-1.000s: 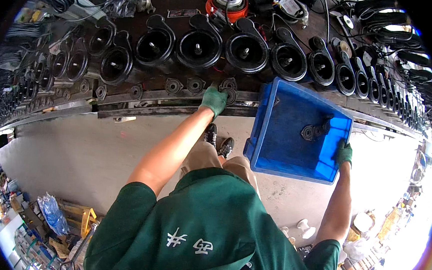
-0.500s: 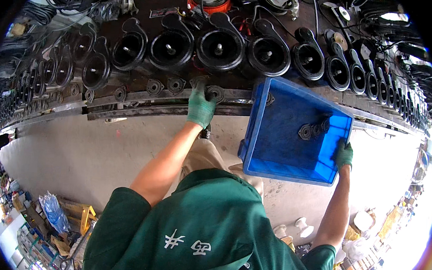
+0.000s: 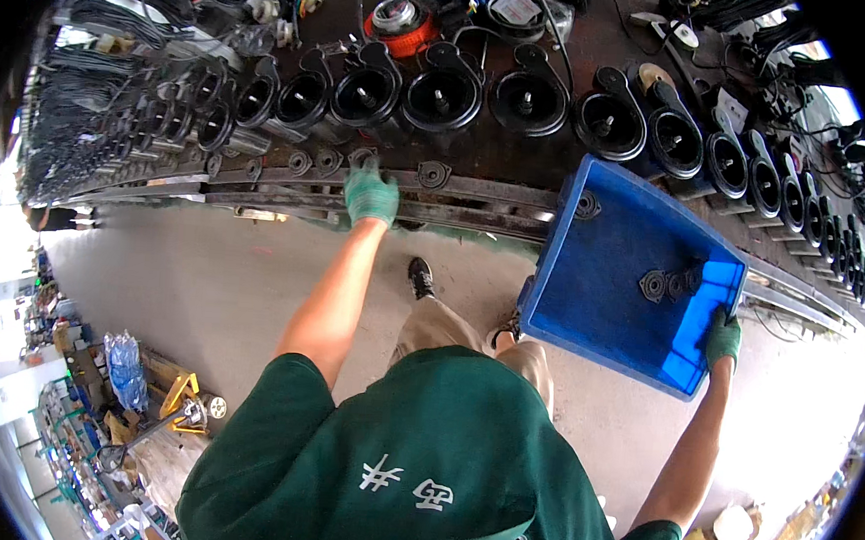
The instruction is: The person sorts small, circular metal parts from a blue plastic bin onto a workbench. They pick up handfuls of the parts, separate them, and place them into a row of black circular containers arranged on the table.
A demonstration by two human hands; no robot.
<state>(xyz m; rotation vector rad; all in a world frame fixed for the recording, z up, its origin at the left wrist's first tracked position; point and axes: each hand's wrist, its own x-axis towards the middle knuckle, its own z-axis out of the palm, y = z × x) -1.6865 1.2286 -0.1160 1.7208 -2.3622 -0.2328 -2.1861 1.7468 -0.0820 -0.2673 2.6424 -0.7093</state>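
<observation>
My left hand [image 3: 370, 195], in a green glove, reaches to the front edge of the bench. Its fingertips are at a small round grey part with side lugs [image 3: 362, 157]. Motion smears the fingers, so their grip is unclear. My right hand [image 3: 722, 340], also gloved in green, is closed on the right side of a blue plastic bin [image 3: 601, 292]. The bin is tilted against the bench edge. Several similar round parts [image 3: 667, 284] lie inside it toward the right, and another [image 3: 587, 205] shows near its upper left corner. A similar part [image 3: 433, 175] lies on the edge right of my left hand.
A long row of black round housings [image 3: 442, 100] with metal shafts lines the bench. Behind them sit an orange-based motor-like piece [image 3: 399, 27] and bundles of black cable [image 3: 139, 24]. Behind me are a yellow pallet truck [image 3: 179, 393] and stacked goods.
My view has shifted, and the bin now appears farther right and more tilted. My left hand has shifted left along the bench edge. My right hand keeps its grip on the bin.
</observation>
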